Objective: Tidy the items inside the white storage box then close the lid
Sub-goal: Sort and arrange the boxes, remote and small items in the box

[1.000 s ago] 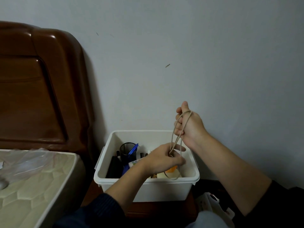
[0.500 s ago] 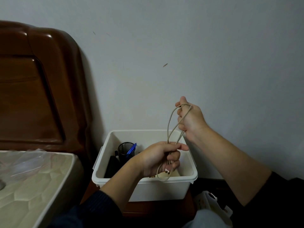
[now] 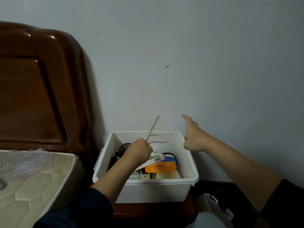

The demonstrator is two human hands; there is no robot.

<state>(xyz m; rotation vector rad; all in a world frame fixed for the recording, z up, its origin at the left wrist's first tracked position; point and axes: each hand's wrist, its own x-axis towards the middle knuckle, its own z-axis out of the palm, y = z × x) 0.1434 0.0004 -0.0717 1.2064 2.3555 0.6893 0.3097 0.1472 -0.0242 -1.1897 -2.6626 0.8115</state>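
Note:
The white storage box (image 3: 148, 190) stands open on a low wooden stand against the wall. Inside lie an orange packet (image 3: 160, 167), a blue item (image 3: 171, 160), a barcoded white carton (image 3: 156, 157), small boxes (image 3: 144, 176) and a black mesh cup (image 3: 124, 148). My left hand (image 3: 139, 150) is over the box, closed on a bundled beige cord (image 3: 153, 129) whose loops stick up, blurred. My right hand (image 3: 192, 137) hovers above the box's right rim with fingers spread and nothing in it. No lid is in view.
A dark wooden headboard (image 3: 37, 89) rises at the left, with a mattress (image 3: 32, 181) and clear plastic wrap (image 3: 28, 160) below it. A white bag (image 3: 212, 206) lies on the floor at the right of the stand. The wall stands close behind the box.
My right hand has let go of the cord and swung out to the right, fingers opening. My left hand keeps the gathered cord and has shifted left over the box.

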